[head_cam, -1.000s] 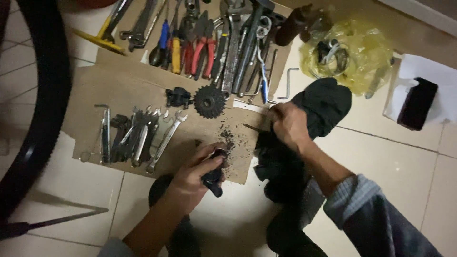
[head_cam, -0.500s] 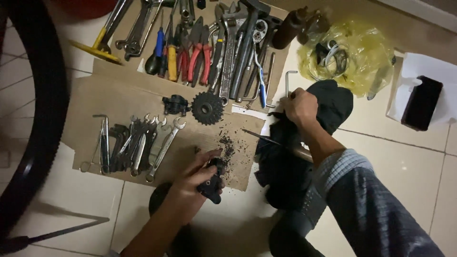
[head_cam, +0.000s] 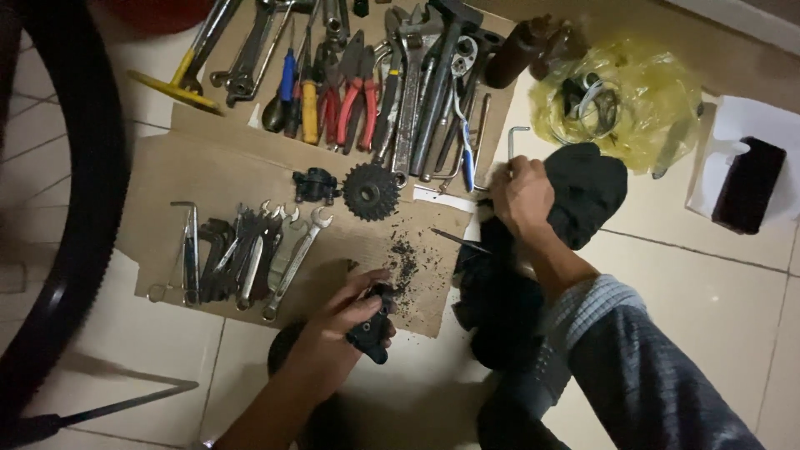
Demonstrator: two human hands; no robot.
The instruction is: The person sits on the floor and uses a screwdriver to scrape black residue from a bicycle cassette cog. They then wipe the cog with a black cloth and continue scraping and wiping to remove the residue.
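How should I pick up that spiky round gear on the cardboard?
Probably pinch the gear from straight above by its toothed rim, on the two bare sides. It lies flat on the cardboard, with a small black part close on its left and tools crowding its upper edge.

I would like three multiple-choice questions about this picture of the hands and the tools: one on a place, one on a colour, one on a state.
1. Where does the toothed sprocket lie?
A. on the cardboard sheet
B. in the yellow plastic bag
C. on the bare tiles

2. What colour are the handles of the pliers?
A. green
B. red
C. white

3. What is the left hand doing?
A. lying flat and empty
B. gripping a small black part
C. holding a wrench

Answers:
1 A, the sprocket rests on the brown cardboard beside a small black part.
2 B, both handles are red.
3 B, the fingers close around the black part, while the right hand grips a black cloth.
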